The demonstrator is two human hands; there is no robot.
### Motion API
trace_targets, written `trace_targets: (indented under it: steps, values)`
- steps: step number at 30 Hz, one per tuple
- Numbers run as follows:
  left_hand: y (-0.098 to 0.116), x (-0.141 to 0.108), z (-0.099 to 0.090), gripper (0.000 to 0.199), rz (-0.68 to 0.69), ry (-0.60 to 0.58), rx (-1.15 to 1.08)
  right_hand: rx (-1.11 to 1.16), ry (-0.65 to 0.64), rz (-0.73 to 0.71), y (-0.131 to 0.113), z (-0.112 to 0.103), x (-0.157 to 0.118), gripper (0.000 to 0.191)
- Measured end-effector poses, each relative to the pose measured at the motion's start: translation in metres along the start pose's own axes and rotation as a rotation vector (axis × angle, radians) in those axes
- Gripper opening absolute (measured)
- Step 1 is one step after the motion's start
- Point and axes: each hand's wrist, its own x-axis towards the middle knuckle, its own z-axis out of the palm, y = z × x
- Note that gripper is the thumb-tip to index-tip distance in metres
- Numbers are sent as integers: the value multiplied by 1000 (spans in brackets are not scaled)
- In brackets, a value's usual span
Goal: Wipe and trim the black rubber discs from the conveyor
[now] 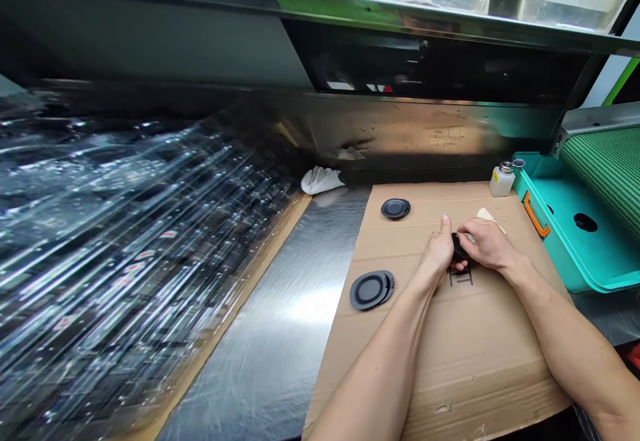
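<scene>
Over the cardboard sheet [380, 354], my left hand [441, 249] is closed around a small black part [459, 247], its thumb pointing up. From the other side my right hand [484, 241] pinches the same part, and the fingers of both hands hide most of its shape. Left of my hands lie black round plastic parts: one dark disc [395, 208] toward the back, and overlapping oval discs [371, 290] nearer me. A pale cloth or pad [485, 214] shows partly behind my right hand.
A teal bin [555, 254] with an orange latch stands at right, a black round part [585, 222] inside, beneath a green conveyor belt [610, 161]. Near it is a white pump bottle [502, 179]. Plastic-wrapped stacks [140, 261] fill the left. A white glove [321, 180] lies on the metal table [280, 294].
</scene>
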Motion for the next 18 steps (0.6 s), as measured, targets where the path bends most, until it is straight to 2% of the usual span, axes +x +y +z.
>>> trace_targets:
  steps: [2, 4, 6, 12, 18]
  values:
    - [1, -1, 0, 79, -1, 0, 0, 15, -18, 20, 1, -2, 0, 13]
    - [3, -3, -1, 78, -15, -5, -19, 13, -89, 74, 1, -7, -2, 15]
    - [6, -6, -3, 78, -55, -25, -97, 27, -124, 129, 2, -14, -4, 18]
    - [18, -7, -13, 80, -217, -130, -303, 172, 102, 162, 3, -17, -2, 19]
    - [19, -5, -13, 81, -217, -149, -279, 190, 108, 148, 0, -9, 1, 17]
